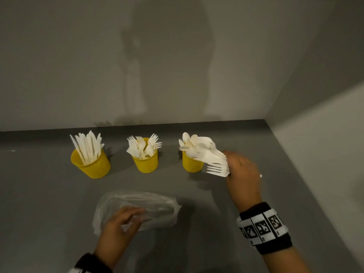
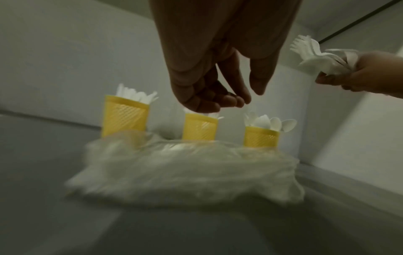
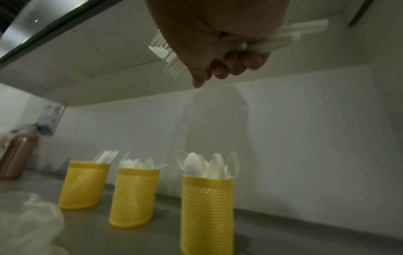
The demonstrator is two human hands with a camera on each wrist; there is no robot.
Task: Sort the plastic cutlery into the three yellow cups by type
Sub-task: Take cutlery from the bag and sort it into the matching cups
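Observation:
Three yellow cups stand in a row on the grey counter. The left cup (image 1: 90, 164) holds knives, the middle cup (image 1: 145, 161) holds forks, and the right cup (image 1: 192, 162) holds spoons. My right hand (image 1: 242, 174) grips a bundle of white forks (image 1: 215, 162) by the handles, just right of and above the spoon cup, tines pointing left. My left hand (image 1: 122, 219) hovers with loosely curled fingers over a clear plastic bag (image 1: 157, 205) lying in front of the cups. In the left wrist view the left hand (image 2: 218, 96) holds nothing.
A grey wall runs behind the cups and a second wall (image 1: 315, 144) closes the counter on the right. A brown bottle (image 3: 16, 155) stands far left of the cups. Bare grey counter (image 1: 39, 203) lies to the left of the bag.

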